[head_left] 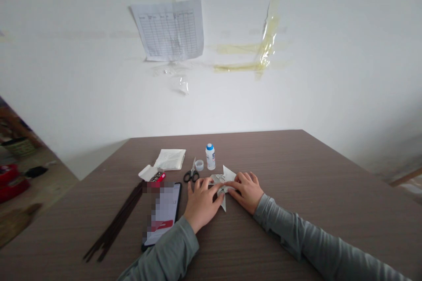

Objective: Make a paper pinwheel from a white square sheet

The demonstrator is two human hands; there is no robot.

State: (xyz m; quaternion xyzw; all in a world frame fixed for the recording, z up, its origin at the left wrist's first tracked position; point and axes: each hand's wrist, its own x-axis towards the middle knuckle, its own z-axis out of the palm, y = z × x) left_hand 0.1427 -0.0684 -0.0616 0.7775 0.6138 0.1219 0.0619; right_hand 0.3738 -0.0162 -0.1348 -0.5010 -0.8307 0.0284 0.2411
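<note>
A folded white paper shape [228, 173] with pointed corners lies on the brown table [296, 175]. My left hand [201, 202] rests flat on its left part, fingers stretched forward and pressing down. My right hand [248, 189] lies on its right part, fingers curled slightly and pressing the paper; their tips meet the left hand's over the fold. Both arms wear grey sleeves.
Near the paper stand a small white glue bottle with a blue cap [210, 156], a tape roll [199, 165] and black scissors [191, 174]. Left of my hands lie a phone [164, 217], a small open red box [153, 175], folded white paper [170, 159] and dark thin sticks [115, 224].
</note>
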